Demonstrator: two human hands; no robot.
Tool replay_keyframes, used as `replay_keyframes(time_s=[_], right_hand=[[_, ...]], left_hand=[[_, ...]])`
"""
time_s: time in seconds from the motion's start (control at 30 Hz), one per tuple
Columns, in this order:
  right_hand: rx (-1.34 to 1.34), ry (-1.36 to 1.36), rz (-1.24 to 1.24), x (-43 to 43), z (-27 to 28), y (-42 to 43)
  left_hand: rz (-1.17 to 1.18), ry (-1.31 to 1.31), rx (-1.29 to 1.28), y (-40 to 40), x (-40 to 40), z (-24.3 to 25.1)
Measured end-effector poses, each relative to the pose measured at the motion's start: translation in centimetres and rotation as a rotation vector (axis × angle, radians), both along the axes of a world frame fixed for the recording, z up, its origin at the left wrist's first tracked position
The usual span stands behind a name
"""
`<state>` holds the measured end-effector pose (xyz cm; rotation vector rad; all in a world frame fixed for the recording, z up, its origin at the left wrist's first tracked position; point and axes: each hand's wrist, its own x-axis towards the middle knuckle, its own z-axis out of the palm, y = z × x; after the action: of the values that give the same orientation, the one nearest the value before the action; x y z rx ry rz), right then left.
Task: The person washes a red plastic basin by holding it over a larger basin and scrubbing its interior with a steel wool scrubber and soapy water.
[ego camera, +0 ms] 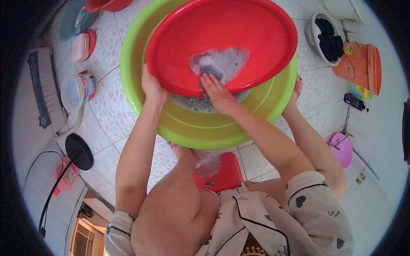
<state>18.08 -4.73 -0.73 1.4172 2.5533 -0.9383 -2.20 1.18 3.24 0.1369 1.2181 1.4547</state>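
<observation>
My left hand (153,84) grips the left rim of a red plastic basin (179,41), which is tilted over a larger lime-green basin (208,140). Inside the red basin, near its lower side, lies a patch of foamy water (235,59). My right hand (217,94) reaches over the lower rim with its fingers extended at the edge of the foam. Something dark and blurred is under those fingertips; whether it is a scrubber or moving water I cannot tell. Sudsy grey water (195,104) shows in the green basin below.
A red plastic stool (230,172) is below the green basin. To the left stand a white tub (72,92) and a pink box (81,48). On the right are a basin with dark cloth (330,44), an orange bucket (355,65) and bottles (354,102). The floor is tiled.
</observation>
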Motion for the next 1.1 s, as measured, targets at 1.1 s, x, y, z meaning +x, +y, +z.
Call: replay_keyframes(time_s=[1.1], right_hand=[[-0.382, 1.132, -0.674, -13.8, 5.0, 7.2]], left_hand=[[-0.065, 0.000, 0.014, 0.5, -0.4, 0.8]])
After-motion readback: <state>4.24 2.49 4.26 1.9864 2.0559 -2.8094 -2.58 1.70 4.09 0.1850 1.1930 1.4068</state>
